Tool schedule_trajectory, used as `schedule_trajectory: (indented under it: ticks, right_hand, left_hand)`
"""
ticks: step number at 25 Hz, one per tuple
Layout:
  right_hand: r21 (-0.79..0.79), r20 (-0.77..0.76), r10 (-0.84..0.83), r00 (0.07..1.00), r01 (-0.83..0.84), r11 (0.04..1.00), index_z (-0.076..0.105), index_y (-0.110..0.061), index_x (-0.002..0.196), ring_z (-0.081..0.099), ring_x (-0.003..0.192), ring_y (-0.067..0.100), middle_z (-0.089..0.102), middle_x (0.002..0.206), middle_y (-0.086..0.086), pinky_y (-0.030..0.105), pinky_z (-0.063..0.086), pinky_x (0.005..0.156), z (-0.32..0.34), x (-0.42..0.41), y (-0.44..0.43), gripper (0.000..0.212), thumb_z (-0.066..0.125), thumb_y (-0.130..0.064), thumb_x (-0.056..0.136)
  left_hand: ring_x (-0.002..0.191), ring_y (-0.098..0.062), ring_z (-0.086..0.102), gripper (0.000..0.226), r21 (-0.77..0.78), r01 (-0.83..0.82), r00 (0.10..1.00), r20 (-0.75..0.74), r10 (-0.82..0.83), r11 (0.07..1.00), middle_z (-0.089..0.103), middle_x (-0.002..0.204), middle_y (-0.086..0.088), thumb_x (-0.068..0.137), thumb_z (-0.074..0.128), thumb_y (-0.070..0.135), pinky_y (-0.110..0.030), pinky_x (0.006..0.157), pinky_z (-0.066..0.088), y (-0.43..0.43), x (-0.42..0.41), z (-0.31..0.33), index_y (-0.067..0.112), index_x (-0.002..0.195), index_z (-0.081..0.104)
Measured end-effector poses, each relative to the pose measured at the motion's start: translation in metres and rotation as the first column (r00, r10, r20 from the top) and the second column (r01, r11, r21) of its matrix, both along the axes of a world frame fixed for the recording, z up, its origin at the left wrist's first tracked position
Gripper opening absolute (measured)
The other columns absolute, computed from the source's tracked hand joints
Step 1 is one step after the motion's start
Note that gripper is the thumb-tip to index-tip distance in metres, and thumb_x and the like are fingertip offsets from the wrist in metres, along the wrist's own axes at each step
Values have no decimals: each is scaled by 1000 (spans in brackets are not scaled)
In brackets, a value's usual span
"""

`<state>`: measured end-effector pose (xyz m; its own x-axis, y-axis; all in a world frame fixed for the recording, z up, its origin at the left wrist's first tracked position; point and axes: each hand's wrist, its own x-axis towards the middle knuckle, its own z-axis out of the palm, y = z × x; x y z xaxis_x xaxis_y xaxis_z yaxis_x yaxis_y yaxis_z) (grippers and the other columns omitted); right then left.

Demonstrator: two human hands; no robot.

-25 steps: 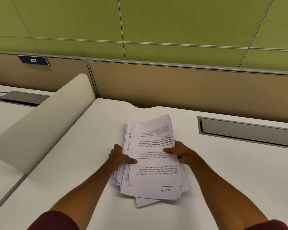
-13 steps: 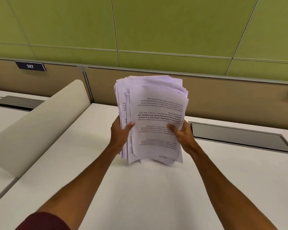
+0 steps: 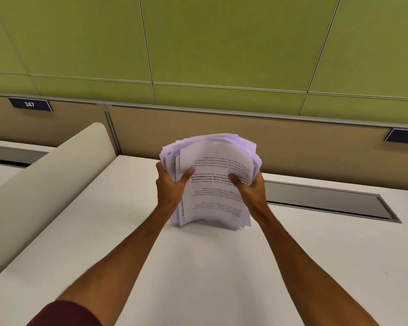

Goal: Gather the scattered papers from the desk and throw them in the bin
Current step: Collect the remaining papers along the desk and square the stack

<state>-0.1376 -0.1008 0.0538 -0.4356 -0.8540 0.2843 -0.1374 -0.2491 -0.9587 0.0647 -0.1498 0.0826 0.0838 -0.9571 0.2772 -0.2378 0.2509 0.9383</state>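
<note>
A thick stack of printed white papers stands upright on its lower edge on the white desk, bowed toward me. My left hand grips the stack's left side, thumb across the front sheet. My right hand grips the right side the same way. The sheets' edges are uneven at the top. No bin is in view.
A cream curved divider rises on the left between desks. A grey cable hatch is set into the desk at the right. A tan partition with number plates and a green wall stand behind.
The stack lay flat on the desk a second ago. Both hands lifted it upright, and it has now come down with its lower edge on the desk.
</note>
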Motion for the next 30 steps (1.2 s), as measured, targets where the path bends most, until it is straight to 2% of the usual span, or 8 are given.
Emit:
schedule_trajectory:
  ticks: [3, 6, 10, 13, 17, 23, 27, 30]
  right_hand:
    - [-63, -19, -70, 997, 69, 996, 58, -11, 119, 68, 92, 25, 69, 102, 7, 39, 59, 74, 1, 6, -6, 47, 76, -27, 79]
    - [-106, -15, -108, 994, 106, 989, 57, -8, 120, 68, 93, 26, 69, 104, 8, 42, 60, 77, -1, 10, -8, 44, 75, -22, 83]
    - [-139, 19, -123, 992, 124, 983, 56, -14, 118, 69, 93, 25, 68, 105, 8, 43, 61, 75, 10, 10, -11, 42, 75, -27, 83]
    - [-124, -48, -71, 996, 65, 990, 50, -28, 113, 70, 90, 23, 66, 105, 7, 37, 62, 69, 14, 5, -7, 38, 74, -28, 83]
    - [5, -47, -15, 999, 15, 1000, 47, -19, 114, 70, 90, 25, 65, 106, 8, 41, 62, 71, -6, -12, -5, 47, 78, -28, 80]
    - [143, 34, 71, 997, -75, 987, 57, -17, 119, 70, 93, 24, 70, 107, 4, 41, 62, 73, -43, -18, 4, 50, 74, -35, 76]
    - [165, -71, 127, 989, -114, 980, 51, -23, 121, 67, 93, 14, 66, 106, -4, 26, 59, 69, -37, -17, 5, 41, 71, -23, 86]
    - [201, -128, 139, 982, -112, 973, 54, -18, 120, 69, 93, 19, 67, 108, -1, 31, 61, 72, -27, -18, 6, 36, 69, -17, 88]
  left_hand:
    - [84, -4, 61, 54, -131, -12, 1000, 2, 12, 991, 60, 104, 8, 83, 70, 29, -17, 72, 53, 0, -3, -5, 12, 129, 47]
    - [82, 12, 62, 32, -240, -14, 1000, -3, 14, 971, 62, 98, 9, 87, 66, 26, -14, 73, 56, 5, -8, -12, 26, 115, 49]
    - [84, 12, 61, 39, -273, -80, 994, -92, 57, 959, 59, 103, 11, 87, 67, 27, -7, 73, 52, 6, -16, 4, 29, 117, 42]
    - [90, -6, 65, 61, -205, -48, 995, -94, 29, 978, 59, 113, 1, 79, 74, 32, -13, 72, 55, -5, -13, 2, 17, 121, 33]
    - [99, -22, 66, 64, 42, 51, 998, -43, -49, 998, 61, 119, -10, 78, 77, 26, -33, 82, 57, -16, 0, -28, 13, 125, 36]
    - [104, -19, 63, 53, 89, 232, 973, -23, -231, 968, 58, 119, 1, 84, 69, 21, -40, 87, 57, -3, 12, -64, 22, 128, 39]
    - [101, -20, 62, 46, 111, 269, 956, 89, -279, 957, 55, 116, 2, 89, 63, 16, -38, 86, 56, 4, 15, -66, 22, 123, 32]
    - [105, -23, 62, 50, 124, 270, 957, 74, -281, 955, 57, 120, -3, 87, 65, 12, -39, 88, 56, 2, 17, -60, 12, 130, 39]
